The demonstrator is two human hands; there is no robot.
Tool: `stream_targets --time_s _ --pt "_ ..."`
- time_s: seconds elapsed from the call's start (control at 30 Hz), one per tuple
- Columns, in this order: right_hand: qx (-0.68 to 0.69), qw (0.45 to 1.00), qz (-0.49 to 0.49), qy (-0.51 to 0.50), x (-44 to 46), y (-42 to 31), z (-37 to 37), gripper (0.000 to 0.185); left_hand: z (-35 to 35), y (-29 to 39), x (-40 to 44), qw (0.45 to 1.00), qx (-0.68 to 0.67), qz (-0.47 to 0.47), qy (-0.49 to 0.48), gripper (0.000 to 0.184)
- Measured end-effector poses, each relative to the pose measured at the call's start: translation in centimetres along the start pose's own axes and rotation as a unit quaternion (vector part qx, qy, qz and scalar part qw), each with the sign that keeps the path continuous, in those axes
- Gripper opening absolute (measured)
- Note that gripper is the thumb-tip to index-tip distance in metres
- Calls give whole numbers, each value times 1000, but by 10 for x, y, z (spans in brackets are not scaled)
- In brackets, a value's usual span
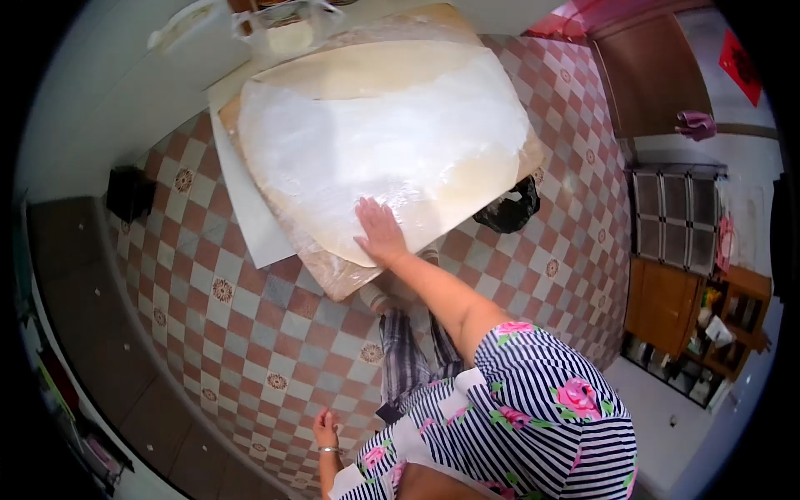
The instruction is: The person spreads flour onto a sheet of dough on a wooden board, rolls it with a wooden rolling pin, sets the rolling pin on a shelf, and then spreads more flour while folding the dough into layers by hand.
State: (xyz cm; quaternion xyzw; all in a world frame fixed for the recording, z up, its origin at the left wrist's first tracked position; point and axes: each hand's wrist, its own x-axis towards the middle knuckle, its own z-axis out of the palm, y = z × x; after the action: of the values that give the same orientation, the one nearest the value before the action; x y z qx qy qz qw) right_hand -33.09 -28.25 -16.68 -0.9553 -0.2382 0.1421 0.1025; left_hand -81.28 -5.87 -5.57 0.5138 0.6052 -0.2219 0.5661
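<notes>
A broad, thin sheet of dough (450,179) lies over a wooden board (337,287), with white flour spread across much of its top. My right hand (381,233) rests flat on the near part of the sheet, fingers stretched out and apart, holding nothing. Down by my side, away from the board, hangs my left hand (326,427). Its fingers are loosely bent with nothing visible in them, and a bracelet (329,449) circles the wrist.
A pale panel (242,204) shows beneath the board's left side. Behind the dough stands a clear plastic bag (292,33). A black bag (510,208) sits on the tiled floor at the right. Farther right are drawers (675,217) and a wooden cabinet (662,293).
</notes>
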Motion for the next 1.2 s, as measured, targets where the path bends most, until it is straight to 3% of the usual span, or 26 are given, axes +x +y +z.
stream_targets --time_s 0.13,0.2,0.27,0.37,0.47,0.5,0.6,0.7,0.8,0.9,1.03,1.1,1.2 --pt "-1 979 189 78 7 89 -22 80 22 0 11 998 -8 12 -65 36" --pt "-49 969 221 101 2 127 -42 79 42 14 14 998 11 12 -68 36" --pt "-2 955 271 116 0 148 -60 68 66 30 19 997 -2 25 -78 36" --pt "22 963 248 102 -1 154 -105 54 102 55 31 991 22 93 -99 35" --pt "72 974 210 46 7 179 -103 36 137 105 27 977 120 128 -122 35" --pt "54 971 173 159 9 188 -84 30 149 123 23 975 113 147 -124 36" --pt "73 974 146 160 16 191 -104 19 183 176 16 960 135 219 -111 37" --pt "109 985 64 116 31 223 -103 22 218 240 18 934 218 273 -70 39" --pt "113 992 45 47 47 227 -139 27 264 320 33 902 267 335 -54 39" --pt "93 993 -14 71 63 238 -144 31 311 397 45 860 283 422 -47 38" --pt "114 986 -7 117 88 238 -169 33 361 478 86 809 358 466 -15 37" --pt "122 980 -21 155 115 245 -166 35 387 511 100 823 361 439 -13 34" --pt "113 977 -49 173 161 237 -167 36 420 544 136 769 403 496 22 35"
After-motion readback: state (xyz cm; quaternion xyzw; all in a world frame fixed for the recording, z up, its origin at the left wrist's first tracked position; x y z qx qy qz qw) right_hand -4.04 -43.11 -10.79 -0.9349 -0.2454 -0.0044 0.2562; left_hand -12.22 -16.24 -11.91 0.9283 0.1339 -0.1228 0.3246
